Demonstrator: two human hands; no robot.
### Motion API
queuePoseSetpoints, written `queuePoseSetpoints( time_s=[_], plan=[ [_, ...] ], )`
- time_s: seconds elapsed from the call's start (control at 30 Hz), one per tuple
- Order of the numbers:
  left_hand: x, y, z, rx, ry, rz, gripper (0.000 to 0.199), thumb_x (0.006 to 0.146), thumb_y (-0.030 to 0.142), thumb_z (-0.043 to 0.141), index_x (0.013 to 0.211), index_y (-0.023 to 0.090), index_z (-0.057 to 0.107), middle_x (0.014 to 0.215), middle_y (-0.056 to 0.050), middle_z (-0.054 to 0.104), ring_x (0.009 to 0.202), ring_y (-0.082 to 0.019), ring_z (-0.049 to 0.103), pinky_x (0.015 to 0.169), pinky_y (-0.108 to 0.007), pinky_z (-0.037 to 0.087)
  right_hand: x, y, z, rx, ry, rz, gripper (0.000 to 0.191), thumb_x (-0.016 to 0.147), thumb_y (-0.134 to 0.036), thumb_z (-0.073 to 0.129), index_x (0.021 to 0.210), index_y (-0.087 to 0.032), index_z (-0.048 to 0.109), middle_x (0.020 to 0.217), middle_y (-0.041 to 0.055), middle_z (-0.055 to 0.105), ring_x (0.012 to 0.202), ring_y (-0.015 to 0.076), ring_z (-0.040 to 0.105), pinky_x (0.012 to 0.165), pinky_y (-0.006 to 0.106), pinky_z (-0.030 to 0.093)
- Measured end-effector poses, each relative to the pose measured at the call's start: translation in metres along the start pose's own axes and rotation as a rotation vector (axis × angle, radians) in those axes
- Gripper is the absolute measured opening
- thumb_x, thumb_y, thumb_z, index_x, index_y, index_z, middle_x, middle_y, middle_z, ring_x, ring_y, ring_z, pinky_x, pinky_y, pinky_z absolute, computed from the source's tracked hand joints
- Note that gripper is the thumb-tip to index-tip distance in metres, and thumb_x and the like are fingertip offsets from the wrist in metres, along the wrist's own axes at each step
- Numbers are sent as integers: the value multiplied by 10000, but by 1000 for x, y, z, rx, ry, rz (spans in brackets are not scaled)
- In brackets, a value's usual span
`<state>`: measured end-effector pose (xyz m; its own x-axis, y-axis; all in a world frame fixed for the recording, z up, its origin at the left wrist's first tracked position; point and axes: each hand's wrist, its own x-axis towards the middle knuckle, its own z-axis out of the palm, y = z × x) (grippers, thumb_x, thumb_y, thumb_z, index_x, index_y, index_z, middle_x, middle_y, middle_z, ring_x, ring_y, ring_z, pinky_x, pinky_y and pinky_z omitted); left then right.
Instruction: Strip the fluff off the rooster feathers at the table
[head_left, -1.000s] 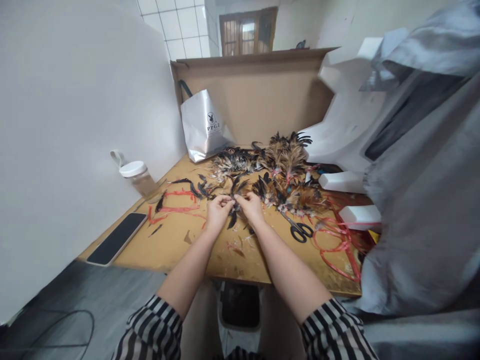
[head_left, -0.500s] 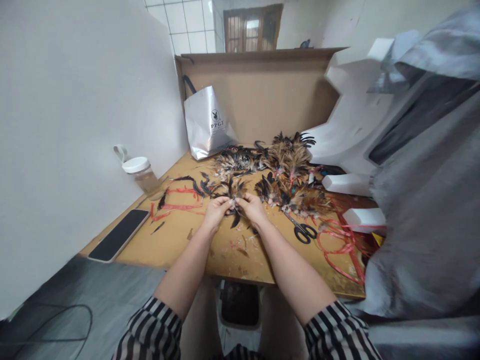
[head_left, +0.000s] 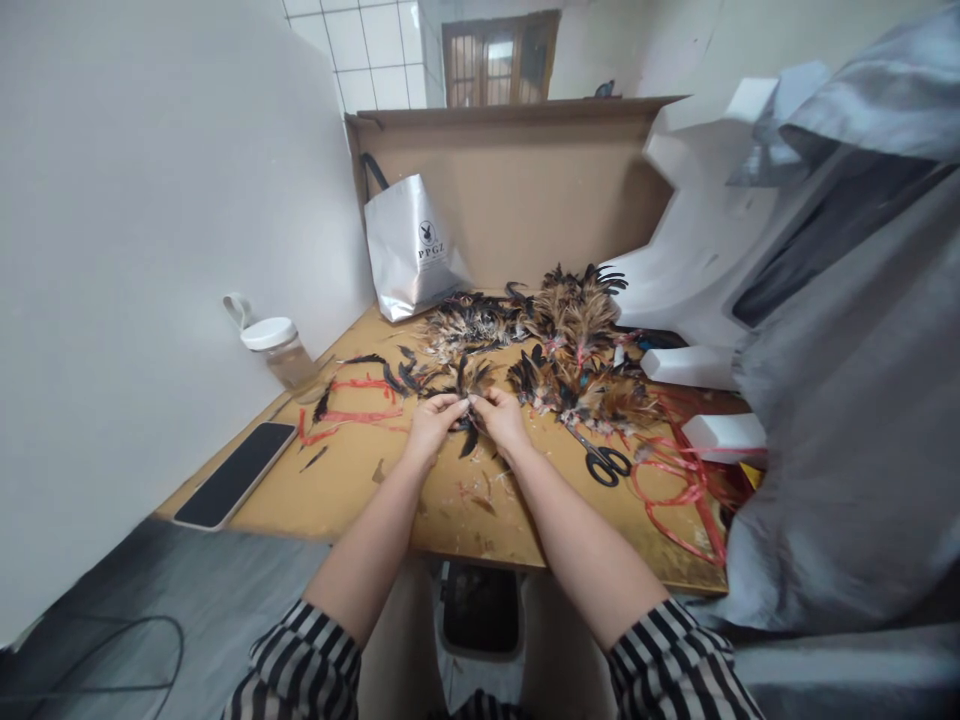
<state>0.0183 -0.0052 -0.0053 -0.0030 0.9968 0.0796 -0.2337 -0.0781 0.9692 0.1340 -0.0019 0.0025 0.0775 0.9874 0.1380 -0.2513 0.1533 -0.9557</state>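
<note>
Both hands meet over the middle of the table, fingertips nearly touching. My left hand (head_left: 435, 420) is closed in a pinch on a small bunch of brown and black feathers (head_left: 472, 378). My right hand (head_left: 501, 415) pinches the same bunch from the other side. Dark feather tips stick out above and below the fingers. Right of my hands lies a pile of brown and black feathers (head_left: 592, 390), with black-handled scissors (head_left: 606, 465) at its front edge. Farther back are more feather piles (head_left: 574, 310). Red plastic strips (head_left: 364, 415) and loose black feathers lie to the left.
A phone (head_left: 236, 474) lies at the table's left edge, near a white-lidded jar (head_left: 281, 355). A silver bag (head_left: 411, 250) leans against the cardboard (head_left: 540, 190) behind. Red strips (head_left: 679, 495) tangle at the right, beside white foam (head_left: 724, 438) and grey cloth (head_left: 847, 400).
The view has shifted very slightly. A dark feather now stands more upright above my fingertips; both hands keep their pinch in nearly the same place.
</note>
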Motion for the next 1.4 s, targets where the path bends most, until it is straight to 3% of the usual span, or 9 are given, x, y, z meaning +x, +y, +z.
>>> queuePoseSetpoints(
  time_s=[0.17, 0.47, 0.63, 0.77, 0.87, 1.1, 1.4],
  plan=[
    [2, -1, -2, 1, 35, 32, 244, 555, 298, 700, 699, 124, 608, 597, 10, 583, 497, -52, 493, 500, -166, 385, 0, 2, 1, -29, 3, -10, 220, 565, -334, 626, 555, -166, 484, 466, -63, 480, 428, 72, 390, 445, 203, 307],
    [1, 1, -6, -164, -152, -80, 249, 600, 310, 675, 737, 113, 609, 640, -27, 597, 556, -73, 535, 564, -190, 431, 0, -1, -2, 89, -110, 106, 264, 528, -352, 663, 570, -157, 490, 494, -41, 522, 415, 66, 409, 436, 198, 300],
    [1, 1, -2, -50, -42, -16, 278, 603, 327, 670, 775, 116, 612, 651, -20, 603, 542, -67, 530, 521, -170, 412, 1, 1, -2, 0, -25, 45, 242, 561, -350, 630, 567, -164, 474, 471, -59, 480, 413, 65, 380, 444, 200, 300],
    [1, 4, 0, 20, 105, 86, 278, 565, 307, 696, 752, 125, 601, 612, 2, 593, 508, -61, 506, 500, -168, 399, 2, 5, -3, -201, -5, -116, 209, 602, -324, 588, 539, -164, 470, 508, -49, 464, 474, 77, 387, 482, 204, 309],
    [2, 4, -1, 25, 117, 117, 230, 580, 305, 683, 680, 122, 585, 563, 15, 564, 476, -54, 476, 477, -164, 384, 2, 7, -3, -298, -9, -220, 217, 595, -311, 587, 504, -165, 455, 531, -44, 448, 515, 82, 389, 505, 203, 312],
    [3, 4, -9, -237, -98, -75, 208, 602, 264, 674, 698, 129, 548, 669, -3, 571, 583, -66, 530, 564, -182, 440, -2, 2, 1, -64, -77, 44, 238, 564, -357, 607, 590, -168, 465, 489, -48, 484, 427, 73, 381, 435, 200, 318],
    [2, 2, -6, -229, -89, -145, 273, 603, 314, 676, 770, 134, 558, 650, -11, 575, 543, -69, 530, 491, -166, 421, -3, -1, 2, -23, -72, 35, 212, 559, -329, 614, 585, -161, 489, 491, -48, 505, 424, 71, 398, 437, 198, 326]
  ],
)
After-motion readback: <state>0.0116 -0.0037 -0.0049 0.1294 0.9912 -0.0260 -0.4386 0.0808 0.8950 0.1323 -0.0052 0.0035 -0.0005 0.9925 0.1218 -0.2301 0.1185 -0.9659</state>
